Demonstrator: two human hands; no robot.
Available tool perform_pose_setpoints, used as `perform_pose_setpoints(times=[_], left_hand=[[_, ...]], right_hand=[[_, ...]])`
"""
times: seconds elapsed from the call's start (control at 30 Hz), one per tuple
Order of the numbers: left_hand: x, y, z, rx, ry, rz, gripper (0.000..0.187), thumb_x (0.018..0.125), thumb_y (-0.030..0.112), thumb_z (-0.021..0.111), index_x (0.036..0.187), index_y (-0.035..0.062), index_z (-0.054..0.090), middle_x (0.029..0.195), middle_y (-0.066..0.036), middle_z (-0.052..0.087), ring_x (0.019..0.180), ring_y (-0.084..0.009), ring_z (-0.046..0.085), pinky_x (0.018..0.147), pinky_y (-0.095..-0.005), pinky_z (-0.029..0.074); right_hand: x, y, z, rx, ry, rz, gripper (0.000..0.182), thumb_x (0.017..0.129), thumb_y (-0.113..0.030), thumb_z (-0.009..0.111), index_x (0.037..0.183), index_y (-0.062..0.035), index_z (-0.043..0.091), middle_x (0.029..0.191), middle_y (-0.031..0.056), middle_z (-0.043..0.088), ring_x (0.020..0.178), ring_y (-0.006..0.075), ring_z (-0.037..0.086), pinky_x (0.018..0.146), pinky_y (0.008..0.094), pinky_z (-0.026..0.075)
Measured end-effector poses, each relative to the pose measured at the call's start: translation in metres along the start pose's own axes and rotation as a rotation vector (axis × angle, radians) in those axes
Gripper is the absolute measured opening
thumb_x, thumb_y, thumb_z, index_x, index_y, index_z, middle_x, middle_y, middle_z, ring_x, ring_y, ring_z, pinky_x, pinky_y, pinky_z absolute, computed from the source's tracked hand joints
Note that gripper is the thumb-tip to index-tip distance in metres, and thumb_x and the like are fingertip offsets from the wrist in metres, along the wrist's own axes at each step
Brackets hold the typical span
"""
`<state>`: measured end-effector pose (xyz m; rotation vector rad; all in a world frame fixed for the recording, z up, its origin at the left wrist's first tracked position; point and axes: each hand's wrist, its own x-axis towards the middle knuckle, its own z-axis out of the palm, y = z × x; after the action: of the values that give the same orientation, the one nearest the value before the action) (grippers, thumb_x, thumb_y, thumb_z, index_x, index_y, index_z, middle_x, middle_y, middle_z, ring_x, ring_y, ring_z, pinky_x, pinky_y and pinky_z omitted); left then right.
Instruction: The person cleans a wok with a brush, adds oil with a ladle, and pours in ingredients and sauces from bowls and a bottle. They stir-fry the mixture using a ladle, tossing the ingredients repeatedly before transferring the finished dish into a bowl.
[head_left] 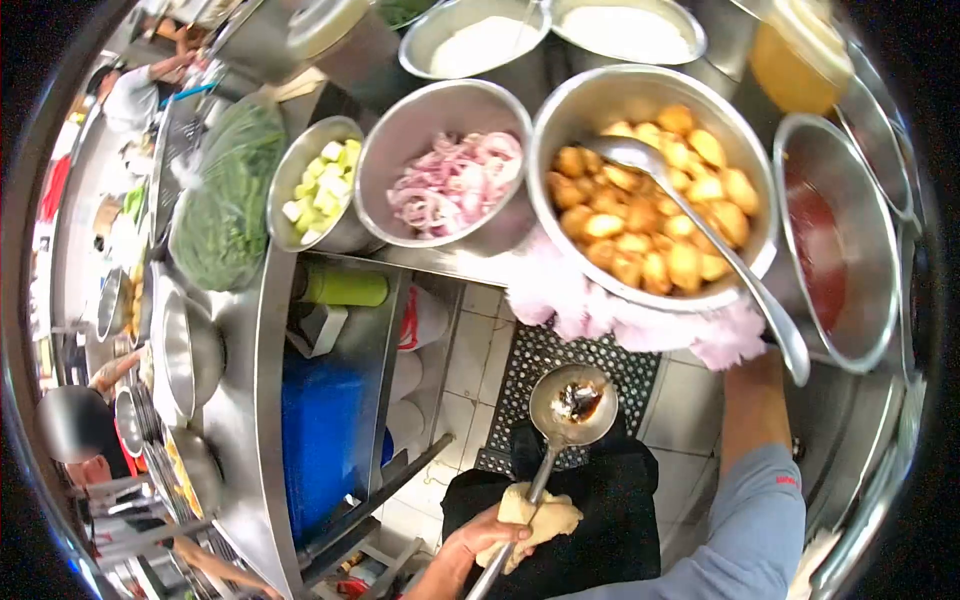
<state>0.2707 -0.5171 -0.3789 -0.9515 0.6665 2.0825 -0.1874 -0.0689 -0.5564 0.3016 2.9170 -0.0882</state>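
My left hand [485, 535] is closed around the handle of a metal ladle [545, 470], with a beige cloth [545, 522] bunched at the grip. The round bowl of the ladle holds a little dark brown liquid and hangs above the floor. My right forearm [756, 400] reaches up to the counter's edge at the right; the hand itself is hidden beneath a pink cloth [640, 325] and the rim of a big steel bowl [543, 190]. In that bowl lie browned potato-like pieces [650, 215] and a large metal spoon [715, 240].
Bowls of sliced onion [460, 182], pale green chunks [322, 192], white powder [485, 45] and red sauce [820, 250] line the counter. A bag of greens [232, 190] lies at the left. Below are shelves and a perforated black mat [510, 380]. Other people work at far left.
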Motion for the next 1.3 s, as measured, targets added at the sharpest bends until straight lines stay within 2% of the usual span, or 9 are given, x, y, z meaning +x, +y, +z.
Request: perform_pose_setpoints(times=[0.4, 0.73, 0.77, 0.8, 0.83, 0.87, 0.9, 1.07, 1.3], left_hand=[[-0.019, 0.017, 0.008, 0.034, 0.002, -0.003, 0.07, 0.081, 0.012, 0.072, 0.141, 0.0052, 0.035, 0.098, -0.013, 0.06, 0.073, -0.0196, 0.064, 0.062, -0.0324, 0.056], [-0.093, 0.022, 0.028, 0.144, -0.064, -0.081, 0.067, 0.075, 0.022, 0.074, 0.133, 0.0012, 0.047, 0.094, -0.011, 0.063, 0.069, -0.0174, 0.063, 0.058, -0.0299, 0.054], [-0.102, 0.022, 0.029, 0.16, -0.063, -0.076, 0.067, 0.075, 0.022, 0.074, 0.133, 0.001, 0.048, 0.095, -0.011, 0.063, 0.069, -0.0173, 0.063, 0.058, -0.0297, 0.054], [-0.11, 0.024, 0.03, 0.173, -0.062, -0.069, 0.066, 0.075, 0.022, 0.073, 0.132, 0.0008, 0.048, 0.096, -0.012, 0.064, 0.069, -0.0173, 0.063, 0.058, -0.0296, 0.054], [-0.118, 0.023, 0.03, 0.186, -0.06, -0.066, 0.065, 0.075, 0.022, 0.073, 0.132, 0.0006, 0.049, 0.096, -0.012, 0.065, 0.069, -0.0172, 0.063, 0.058, -0.0294, 0.054], [-0.124, 0.024, 0.026, 0.205, -0.06, -0.075, 0.062, 0.076, 0.023, 0.073, 0.129, 0.0003, 0.051, 0.098, -0.013, 0.066, 0.07, -0.0173, 0.063, 0.059, -0.0296, 0.054], [-0.129, 0.024, 0.022, 0.232, -0.076, -0.064, 0.061, 0.076, 0.023, 0.072, 0.129, 0.0004, 0.052, 0.097, -0.013, 0.066, 0.07, -0.0173, 0.063, 0.059, -0.0297, 0.054], [-0.164, 0.034, 0.024, 0.316, -0.054, -0.047, 0.068, 0.072, 0.024, 0.076, 0.129, -0.0013, 0.05, 0.094, -0.015, 0.066, 0.069, -0.0196, 0.064, 0.058, -0.0309, 0.054], [-0.212, 0.04, 0.037, 0.348, -0.107, -0.028, 0.065, 0.071, 0.015, 0.074, 0.129, -0.002, 0.048, 0.095, -0.017, 0.064, 0.067, -0.0221, 0.064, 0.059, -0.0335, 0.055]], right_hand=[[0.003, 0.016, -0.001, 0.059, 0.04, 0.096, 0.032, 0.091, -0.015, 0.059, 0.119, 0.0004, 0.061, 0.107, 0.0159, 0.069, 0.098, 0.0274, 0.063, 0.088, 0.0397, 0.048], [-0.163, -0.004, -0.073, 0.967, 0.444, 0.052, 0.027, 0.092, -0.011, 0.058, 0.114, 0.0021, 0.065, 0.107, 0.0125, 0.07, 0.097, 0.0227, 0.062, 0.087, 0.0374, 0.047], [-0.192, -0.039, -0.122, 1.2, 0.23, 0.415, 0.025, 0.094, -0.014, 0.06, 0.114, 0.0007, 0.064, 0.104, 0.0101, 0.068, 0.097, 0.0209, 0.06, 0.087, 0.0344, 0.045], [-0.213, -0.036, -0.121, 1.022, 0.372, 0.028, 0.025, 0.094, -0.015, 0.062, 0.112, 0.0008, 0.064, 0.111, 0.0096, 0.066, 0.097, 0.0236, 0.06, 0.084, 0.0374, 0.049], [-0.231, -0.028, -0.109, 1.155, 0.217, 0.044, 0.029, 0.092, -0.018, 0.066, 0.117, -0.0024, 0.064, 0.124, 0.0111, 0.062, 0.106, 0.0257, 0.059, 0.094, 0.0387, 0.046], [-0.248, -0.016, -0.097, 0.671, 0.261, -0.16, 0.027, 0.089, -0.017, 0.068, 0.113, -0.0051, 0.066, 0.129, 0.0117, 0.059, 0.117, 0.0275, 0.056, 0.102, 0.0388, 0.042], [-0.281, -0.038, -0.123, 0.839, 0.203, -0.225, 0.023, 0.089, -0.018, 0.069, 0.106, -0.0034, 0.068, 0.127, 0.0145, 0.059, 0.123, 0.031, 0.052, 0.104, 0.039, 0.04], [-0.421, -0.075, -0.205, 0.849, -0.171, -0.377, 0.014, 0.088, -0.012, 0.065, 0.091, 0.0009, 0.061, 0.118, 0.0156, 0.065, 0.1, 0.0271, 0.064, 0.086, 0.0353, 0.05], [-0.523, -0.131, -0.235, 1.277, -0.696, -0.209, 0.03, 0.095, -0.029, 0.06, 0.087, -0.0001, 0.063, 0.078, 0.0032, 0.062, 0.074, 0.0138, 0.055, 0.067, 0.0307, 0.045]])
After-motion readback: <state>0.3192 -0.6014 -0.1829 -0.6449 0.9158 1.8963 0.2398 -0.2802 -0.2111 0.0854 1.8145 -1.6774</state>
